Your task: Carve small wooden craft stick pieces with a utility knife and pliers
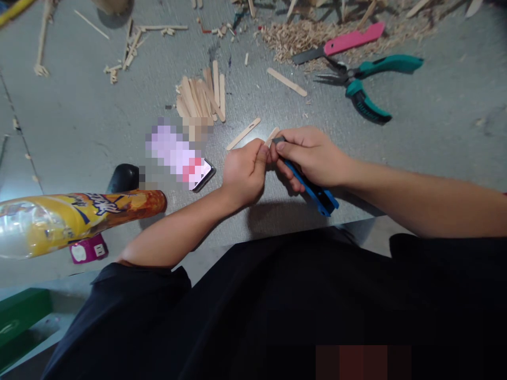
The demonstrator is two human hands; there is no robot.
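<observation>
My left hand (245,169) is closed around a wooden craft stick (272,136), whose far end sticks out past the thumb. In my right hand (317,155) is a blue utility knife (312,191), its handle pointing back toward my body. The knife's dark front end meets the stick between my two hands; the blade's edge is hidden by my fingers. Just beyond my left hand lies a craft stick with a small slot (243,134). One more loose stick (287,82) rests farther off, and a pile of craft sticks (198,97) is to the left.
Teal-handled pliers (368,79) and a pink-handled knife (354,39) lie at the right, by wood shavings (293,39). A partly blurred phone (203,174) is left of my hand. A yellow bottle (83,216) and a magenta plug adapter (89,249) are at far left.
</observation>
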